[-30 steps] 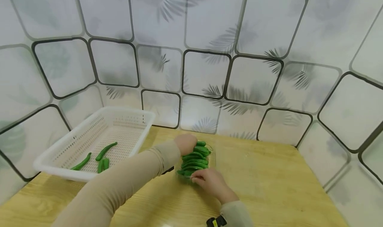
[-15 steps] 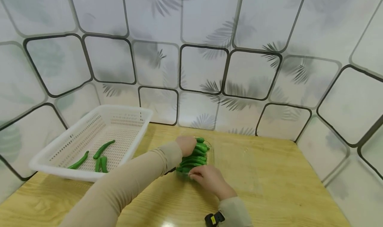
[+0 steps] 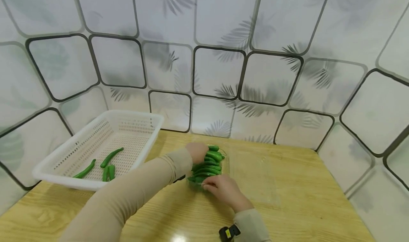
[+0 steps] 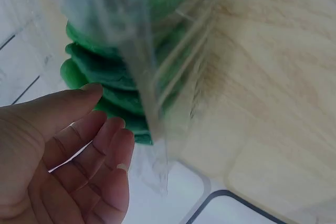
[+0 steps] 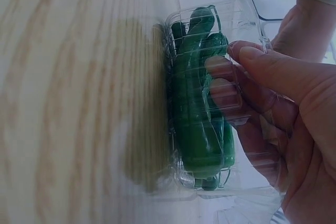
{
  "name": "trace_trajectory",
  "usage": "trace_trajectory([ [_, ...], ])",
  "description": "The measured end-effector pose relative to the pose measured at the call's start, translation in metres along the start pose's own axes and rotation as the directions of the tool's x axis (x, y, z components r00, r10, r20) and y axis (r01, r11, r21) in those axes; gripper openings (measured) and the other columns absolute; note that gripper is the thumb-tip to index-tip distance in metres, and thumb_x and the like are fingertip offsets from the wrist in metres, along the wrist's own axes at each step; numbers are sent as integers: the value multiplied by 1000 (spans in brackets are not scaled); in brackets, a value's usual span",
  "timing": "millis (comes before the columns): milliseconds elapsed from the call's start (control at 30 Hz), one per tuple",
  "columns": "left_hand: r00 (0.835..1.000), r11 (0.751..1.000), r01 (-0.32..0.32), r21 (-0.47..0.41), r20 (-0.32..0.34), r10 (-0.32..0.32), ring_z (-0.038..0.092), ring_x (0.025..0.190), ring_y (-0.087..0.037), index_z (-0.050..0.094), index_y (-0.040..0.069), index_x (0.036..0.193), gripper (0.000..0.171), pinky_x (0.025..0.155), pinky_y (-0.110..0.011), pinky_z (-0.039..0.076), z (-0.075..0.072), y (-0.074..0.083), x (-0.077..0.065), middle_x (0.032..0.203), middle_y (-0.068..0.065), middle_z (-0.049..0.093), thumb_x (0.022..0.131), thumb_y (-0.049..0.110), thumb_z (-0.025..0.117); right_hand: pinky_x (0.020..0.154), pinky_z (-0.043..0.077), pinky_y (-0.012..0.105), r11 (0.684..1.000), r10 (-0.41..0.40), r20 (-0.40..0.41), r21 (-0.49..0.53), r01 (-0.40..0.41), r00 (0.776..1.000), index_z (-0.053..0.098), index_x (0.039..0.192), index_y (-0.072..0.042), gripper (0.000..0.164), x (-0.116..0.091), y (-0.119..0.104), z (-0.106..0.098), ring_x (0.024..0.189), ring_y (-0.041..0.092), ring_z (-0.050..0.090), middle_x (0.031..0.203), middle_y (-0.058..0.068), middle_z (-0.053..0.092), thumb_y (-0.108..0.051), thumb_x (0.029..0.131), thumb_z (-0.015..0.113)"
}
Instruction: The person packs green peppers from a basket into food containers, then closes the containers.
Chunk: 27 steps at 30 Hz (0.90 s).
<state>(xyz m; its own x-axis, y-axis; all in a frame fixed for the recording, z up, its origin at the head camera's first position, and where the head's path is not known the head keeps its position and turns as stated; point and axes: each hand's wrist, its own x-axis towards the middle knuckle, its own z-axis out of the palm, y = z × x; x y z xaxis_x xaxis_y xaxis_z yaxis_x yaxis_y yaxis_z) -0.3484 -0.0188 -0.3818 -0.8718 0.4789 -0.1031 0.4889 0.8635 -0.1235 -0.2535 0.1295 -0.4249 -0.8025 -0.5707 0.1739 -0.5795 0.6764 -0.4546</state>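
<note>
Little moves between the earlier frame and this one: the left hand (image 3: 196, 152) shifts marginally left and back, exposing slightly more of the peppers (image 3: 207, 170). A patterned wall covering (image 3: 169, 75) encloses the wooden table (image 3: 306, 199). On the table's left stands a white perforated basket (image 3: 64, 181), with four loose peppers (image 3: 112, 157) visible inside. Near the middle of the table lies a clear container (image 3: 225, 166), with what appears to be its opened lid (image 3: 255, 174) flat to the right. The green peppers lie crosswise in the container, stacked in a row. The right hand (image 3: 223, 190) pinches the near plastic edge between thumb and fingers. The left hand's fingers bend loosely, apart from the thumb, at the peppers' left ends; whether they touch is unclear. The step in hand is probably straightening the packed row. The next move seemingly calls for aligning the ends while the right hand steadies the container.
</note>
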Motion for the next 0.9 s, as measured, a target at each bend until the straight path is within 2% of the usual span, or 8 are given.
trace_trajectory([
  [100, 1000, 1000, 7, -21, -15, -8, 61, 75, -16, 64, 15, 90, 4, 62, -35, 51, 0, -9, 2, 87, -1, 64, 90, 16, 60, 64, 48, 27, 1000, 10, 10, 13, -10, 1000, 73, 95, -18, 13, -1, 2, 1, 75, 4, 60, 89, -9, 68, -23, 89, 63],
  [200, 1000, 1000, 4, -15, -30, -5, 59, 68, -14, 62, 15, 85, 6, 59, -33, 50, -7, -14, -1, 78, 1, 62, 89, 19, 62, 63, 47, 27, 1000, 19, 21, 21, -20, 1000, 73, 96, -19, 13, -2, 4, 0, 74, 3, 59, 89, -9, 68, -23, 89, 62],
  [333, 1000, 999, 17, -40, -26, -18, 54, 61, -12, 59, 15, 80, 14, 57, -30, 46, -23, -18, -15, 69, 3, 56, 90, 23, 63, 63, 48, 28, 1000, 8, 19, 18, -8, 1000, 73, 96, -19, 13, 0, 3, 0, 73, 4, 59, 89, -9, 68, -23, 89, 63],
  [467, 1000, 991, -2, -133, -20, -1, 46, 56, -11, 57, 13, 80, 16, 55, -29, 39, -32, -26, -30, 68, 1, 51, 91, 23, 61, 64, 48, 29, 1000, 1, 19, 18, -2, 1000, 72, 96, -19, 13, 2, 1, 2, 73, 4, 59, 88, -9, 68, -24, 89, 62],
  [633, 999, 988, -11, -152, -48, 4, 53, 64, -13, 62, 10, 91, 13, 58, -29, 45, -48, -40, -54, 82, -3, 60, 91, 23, 62, 63, 47, 28, 1000, -12, 14, 27, 12, 1000, 73, 95, -18, 13, 4, -1, 4, 72, 4, 59, 87, -9, 68, -23, 89, 63],
  [733, 998, 992, 9, -125, -67, -17, 60, 76, -16, 63, 10, 100, 18, 65, -33, 50, -58, -52, -68, 95, -4, 64, 91, 25, 61, 65, 48, 30, 1000, -11, 13, 22, 11, 1000, 73, 95, -18, 13, 4, -2, 4, 75, 6, 60, 88, -9, 68, -23, 89, 63],
  [900, 995, 989, 60, -136, -65, -69, 62, 84, -19, 64, 7, 107, 23, 74, -37, 51, -68, -77, -87, 104, -8, 65, 92, 24, 60, 69, 49, 33, 1000, 17, 25, 26, -18, 1000, 72, 97, -19, 13, 2, 0, 1, 79, 9, 62, 91, -9, 68, -23, 90, 62],
])
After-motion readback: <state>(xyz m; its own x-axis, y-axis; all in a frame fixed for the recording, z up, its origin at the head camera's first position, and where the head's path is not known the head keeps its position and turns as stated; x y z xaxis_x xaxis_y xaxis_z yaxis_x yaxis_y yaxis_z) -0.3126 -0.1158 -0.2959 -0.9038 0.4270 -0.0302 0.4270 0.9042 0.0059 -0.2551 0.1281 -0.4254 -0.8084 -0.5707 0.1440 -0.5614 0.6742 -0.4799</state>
